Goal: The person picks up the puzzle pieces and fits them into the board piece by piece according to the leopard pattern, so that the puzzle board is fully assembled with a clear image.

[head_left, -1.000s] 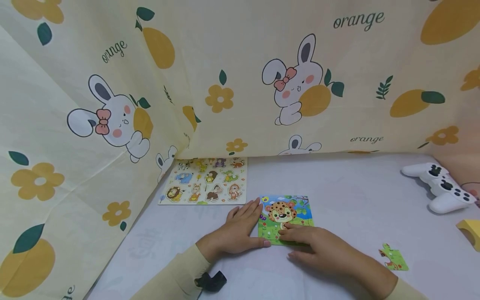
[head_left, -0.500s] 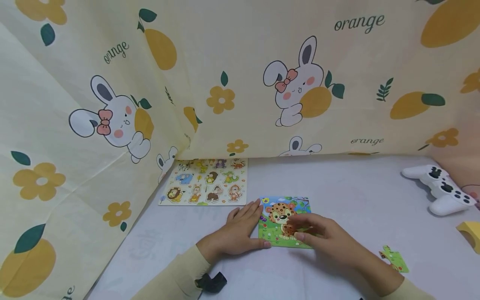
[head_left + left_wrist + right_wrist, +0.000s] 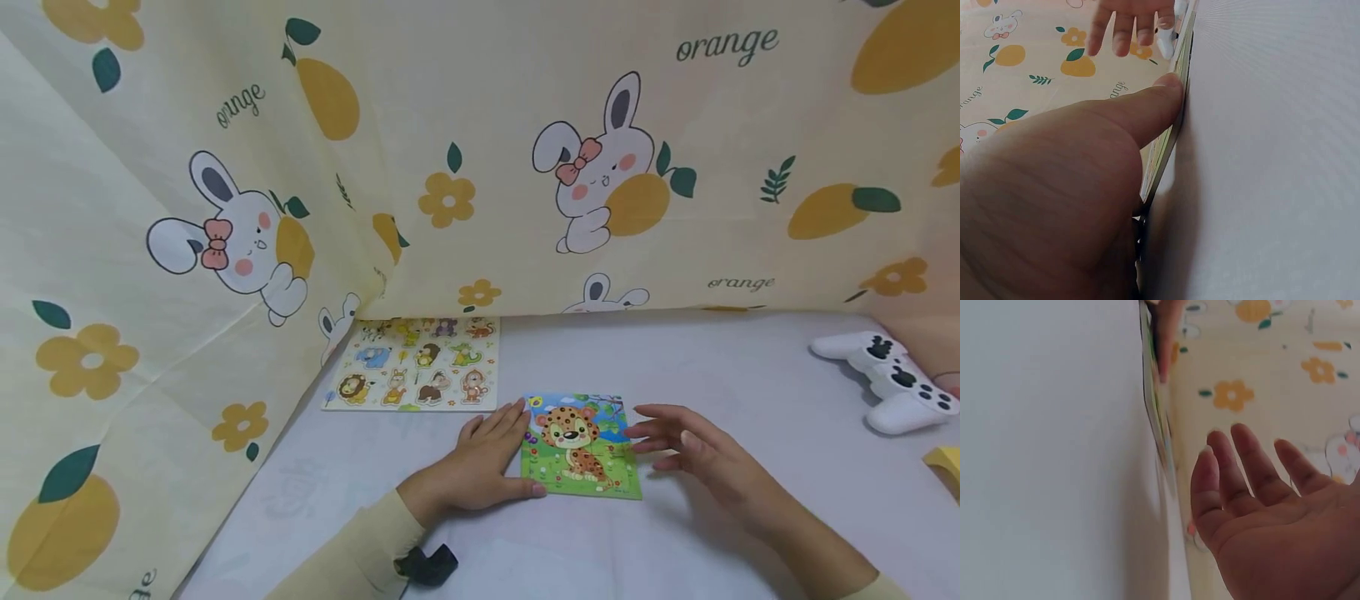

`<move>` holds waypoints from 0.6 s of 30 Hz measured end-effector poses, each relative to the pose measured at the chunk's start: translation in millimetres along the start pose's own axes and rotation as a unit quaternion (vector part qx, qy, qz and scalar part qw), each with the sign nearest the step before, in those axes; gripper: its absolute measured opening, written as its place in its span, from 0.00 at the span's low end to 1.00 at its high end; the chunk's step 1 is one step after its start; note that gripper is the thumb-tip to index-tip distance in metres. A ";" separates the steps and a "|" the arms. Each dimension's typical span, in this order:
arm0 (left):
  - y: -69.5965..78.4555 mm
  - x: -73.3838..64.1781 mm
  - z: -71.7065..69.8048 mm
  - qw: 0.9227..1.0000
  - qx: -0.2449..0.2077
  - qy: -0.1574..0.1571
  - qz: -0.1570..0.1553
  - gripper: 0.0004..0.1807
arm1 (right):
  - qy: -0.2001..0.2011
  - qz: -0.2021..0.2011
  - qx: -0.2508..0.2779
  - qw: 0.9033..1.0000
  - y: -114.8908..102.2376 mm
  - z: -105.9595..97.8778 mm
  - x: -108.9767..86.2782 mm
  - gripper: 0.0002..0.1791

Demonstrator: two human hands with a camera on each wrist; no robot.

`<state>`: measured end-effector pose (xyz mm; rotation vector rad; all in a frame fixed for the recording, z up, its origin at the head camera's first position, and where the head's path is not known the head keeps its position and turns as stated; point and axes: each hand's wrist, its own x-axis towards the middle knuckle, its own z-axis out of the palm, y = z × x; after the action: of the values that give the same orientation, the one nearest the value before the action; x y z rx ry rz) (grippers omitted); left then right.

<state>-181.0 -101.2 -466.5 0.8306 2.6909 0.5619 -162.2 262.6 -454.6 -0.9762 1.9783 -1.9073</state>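
A small square jigsaw puzzle point(image 3: 581, 446) with a spotted leopard cub on grass lies flat on the white table. My left hand point(image 3: 480, 462) rests along its left side, fingers straight and the thumb on its near left corner. In the left wrist view that thumb point(image 3: 1154, 103) presses at the puzzle's edge. Just off the puzzle's right side, my right hand point(image 3: 708, 454) hovers with relaxed fingers and nothing in them. The right wrist view shows the same hand point(image 3: 1272, 506) with its palm in sight and fingers apart. A loose green puzzle piece is hidden behind the right forearm.
An animal picture board point(image 3: 412, 367) lies behind, to the left. A white game controller point(image 3: 888, 379) and a yellow block point(image 3: 947, 471) are at the right. A printed cloth point(image 3: 510, 108) hangs along the back and left. A black strap piece point(image 3: 427, 565) sits by the left sleeve.
My right hand has lifted off the puzzle and moved right, uncovering the cub's body. The left hand has stayed at the puzzle's left side. The loose piece has gone behind the right forearm.
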 end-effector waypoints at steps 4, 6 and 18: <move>-0.5 0.2 1.3 1.000 0.003 0.001 0.001 0.61 | 0.004 0.013 0.011 1.000 1.6 -22.1 -18.9 0.31; -0.8 0.3 1.6 1.000 0.005 0.002 0.002 0.61 | 0.003 0.018 0.015 1.000 3.4 -34.8 -29.0 0.32; -1.4 0.9 2.6 1.000 0.004 0.002 -0.001 0.62 | 0.051 0.114 0.020 0.992 9.2 -89.1 -79.5 0.32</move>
<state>-181.5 -101.0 -469.5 0.8309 2.6989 0.5525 -157.2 380.7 -474.0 -0.6229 2.0003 -1.8959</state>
